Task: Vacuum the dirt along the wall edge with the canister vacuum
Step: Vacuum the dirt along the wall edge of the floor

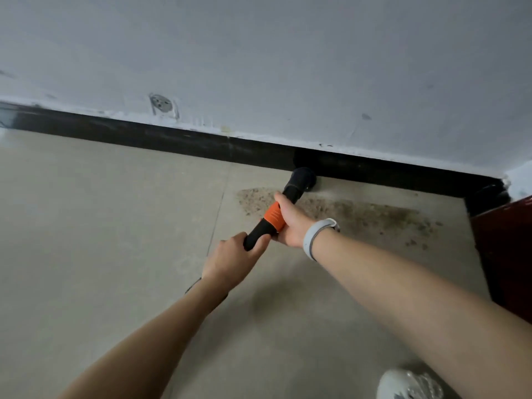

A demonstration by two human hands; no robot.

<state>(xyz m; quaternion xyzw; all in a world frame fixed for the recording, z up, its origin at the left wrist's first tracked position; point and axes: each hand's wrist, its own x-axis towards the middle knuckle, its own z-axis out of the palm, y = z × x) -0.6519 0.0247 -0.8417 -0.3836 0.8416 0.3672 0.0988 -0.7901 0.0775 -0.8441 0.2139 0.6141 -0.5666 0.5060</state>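
A black vacuum wand (291,194) with an orange collar (274,216) slants down to the floor. Its round black nozzle (302,178) sits at the foot of the black baseboard (172,138). My right hand (290,223) grips the wand at the orange collar, a grey band on its wrist. My left hand (233,256) grips the wand's lower black end, just behind the right hand. A patch of brown gritty dirt (354,214) spreads over the beige floor to both sides of the wand, mostly to its right. The canister is out of view.
The grey-white wall (288,67) rises above the baseboard, with a round patched mark (161,103). A dark red door or panel (506,254) stands at the right, by the corner. A white shoe (408,384) shows at the bottom right. A floor tile joint (218,208) runs left of the hands.
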